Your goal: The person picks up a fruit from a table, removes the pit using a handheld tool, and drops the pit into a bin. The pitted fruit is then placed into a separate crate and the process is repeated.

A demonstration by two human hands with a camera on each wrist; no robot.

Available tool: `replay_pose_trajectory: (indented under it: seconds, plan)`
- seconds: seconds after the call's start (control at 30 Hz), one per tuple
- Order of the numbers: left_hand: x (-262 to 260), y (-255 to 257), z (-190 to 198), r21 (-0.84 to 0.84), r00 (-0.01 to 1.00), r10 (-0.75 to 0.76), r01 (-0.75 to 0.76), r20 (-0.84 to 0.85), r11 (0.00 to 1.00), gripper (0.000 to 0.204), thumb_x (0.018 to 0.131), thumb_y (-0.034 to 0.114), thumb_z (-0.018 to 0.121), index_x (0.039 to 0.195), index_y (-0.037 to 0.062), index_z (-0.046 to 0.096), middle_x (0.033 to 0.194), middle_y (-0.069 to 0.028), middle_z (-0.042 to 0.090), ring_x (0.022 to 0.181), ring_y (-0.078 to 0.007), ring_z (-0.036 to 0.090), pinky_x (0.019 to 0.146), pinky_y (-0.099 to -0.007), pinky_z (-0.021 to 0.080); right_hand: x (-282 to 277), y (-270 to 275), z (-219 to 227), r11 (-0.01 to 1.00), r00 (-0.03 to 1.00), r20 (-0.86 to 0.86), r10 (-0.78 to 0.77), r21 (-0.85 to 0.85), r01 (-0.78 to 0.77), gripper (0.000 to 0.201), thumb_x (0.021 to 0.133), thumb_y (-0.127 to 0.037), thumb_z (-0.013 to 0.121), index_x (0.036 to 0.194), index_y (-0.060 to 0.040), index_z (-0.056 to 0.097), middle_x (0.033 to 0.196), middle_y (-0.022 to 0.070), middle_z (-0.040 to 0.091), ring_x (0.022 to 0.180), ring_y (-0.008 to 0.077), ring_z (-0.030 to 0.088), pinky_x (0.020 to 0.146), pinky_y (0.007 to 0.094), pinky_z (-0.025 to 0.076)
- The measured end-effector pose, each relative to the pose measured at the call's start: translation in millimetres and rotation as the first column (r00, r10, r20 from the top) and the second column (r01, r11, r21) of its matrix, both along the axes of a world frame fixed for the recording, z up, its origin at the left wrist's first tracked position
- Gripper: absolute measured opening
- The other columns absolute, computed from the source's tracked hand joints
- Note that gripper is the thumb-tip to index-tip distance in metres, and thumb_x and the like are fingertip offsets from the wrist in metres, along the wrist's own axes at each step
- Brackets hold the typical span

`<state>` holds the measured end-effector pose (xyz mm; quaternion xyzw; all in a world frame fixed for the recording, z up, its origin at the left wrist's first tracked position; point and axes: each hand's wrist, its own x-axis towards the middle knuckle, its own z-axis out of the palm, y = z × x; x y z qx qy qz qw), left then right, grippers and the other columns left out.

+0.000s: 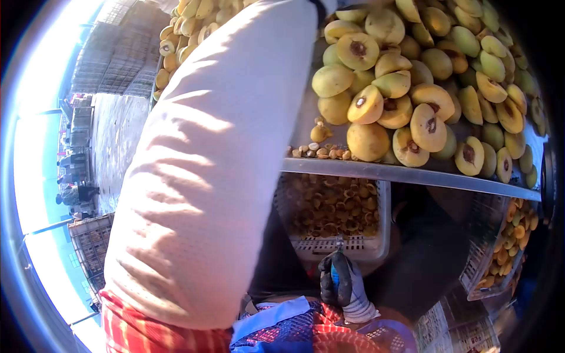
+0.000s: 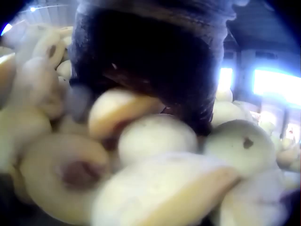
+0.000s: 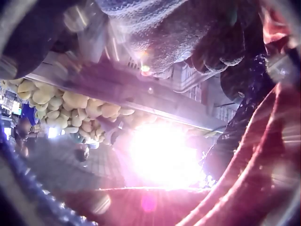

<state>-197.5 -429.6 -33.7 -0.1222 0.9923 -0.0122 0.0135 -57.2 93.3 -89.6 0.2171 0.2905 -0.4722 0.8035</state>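
You have two heaps of cut yellow fruit, one at eleven o'clock (image 1: pixel 197 20) and one at two (image 1: pixel 428 126), their pieces too overlapped to count. Two crates hold more pieces, one at four o'clock (image 1: pixel 479 256) and one at five (image 1: pixel 384 226). You also have one blue-handled tool (image 1: pixel 335 275) at five and one metal table edge (image 1: pixel 412 175) at three.

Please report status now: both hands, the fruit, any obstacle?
Left hand among halved fruit, grip unclear. Right hand grips blue-handled tool by crate. Left sleeve blocks part of head view.
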Motion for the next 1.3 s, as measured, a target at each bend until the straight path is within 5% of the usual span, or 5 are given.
replay_pose_trajectory:
  seconds: [0.33,0.63,0.7,0.97,1.3]
  plan:
    - [144,112,9,0.516,0.823,0.567,-0.471,-0.035,0.715,0.062,0.078,0.054,0.063,0.12,0.0099,0.052,0.104,-0.0179,0.062,0.097,-0.0324,0.059,0.081,-0.038,0.047,8,1,13,0.997,0.988,-0.134,-0.072,0.001,0.073,0.032,0.095,-0.039,0.048,0.091,-0.0082,0.054,0.073,0.0031,0.055,0.048,0.0134,0.052,0.038,0.0258,0.04]
    - [209,309,73,0.871,0.645,0.681,-0.047,-0.348,0.489,0.04,0.086,0.014,0.063,0.119,-0.004,0.05,0.107,-0.0085,0.059,0.098,-0.0143,0.054,0.089,-0.0277,0.043,-15,4,75,0.809,0.87,-0.428,-0.244,-0.585,-0.061,0.035,0.095,-0.04,0.046,0.099,-0.0056,0.053,0.065,0.0025,0.054,0.044,0.0083,0.047,0.04,0.0207,0.033]
    - [216,352,68,0.997,0.536,0.841,0.051,-0.073,0.054,0.044,0.087,0.015,0.061,0.124,-0.0034,0.047,0.112,-0.0094,0.057,0.103,-0.0133,0.053,0.092,-0.0278,0.041,-25,-9,83,0.774,0.907,-0.353,-0.229,-0.631,-0.05,0.033,0.095,-0.036,0.047,0.1,-0.0045,0.054,0.069,0.0031,0.055,0.049,0.0088,0.049,0.041,0.0219,0.034]
    - [237,411,54,0.97,0.43,0.903,0.208,0.028,-0.128,0.043,0.089,0.024,0.06,0.122,-0.0007,0.05,0.112,-0.0109,0.057,0.1,-0.0173,0.056,0.091,-0.0292,0.043,-9,-8,78,0.728,-0.551,-0.487,-0.678,-0.336,-0.598,0.025,0.085,-0.01,0.061,0.107,0.0005,0.055,0.091,0.0175,0.057,0.068,0.0285,0.061,0.053,0.0327,0.048]
    - [230,439,60,0.962,0.33,0.941,0.228,0.068,-0.15,0.04,0.091,0.027,0.058,0.121,0.002,0.05,0.107,-0.0095,0.057,0.097,-0.0151,0.055,0.083,-0.0255,0.047,16,13,69,0.841,-0.363,-0.81,-0.461,-0.267,-0.471,0.034,0.087,-0.017,0.056,0.114,0.0022,0.048,0.088,0.0233,0.058,0.071,0.0402,0.059,0.064,0.0417,0.048]
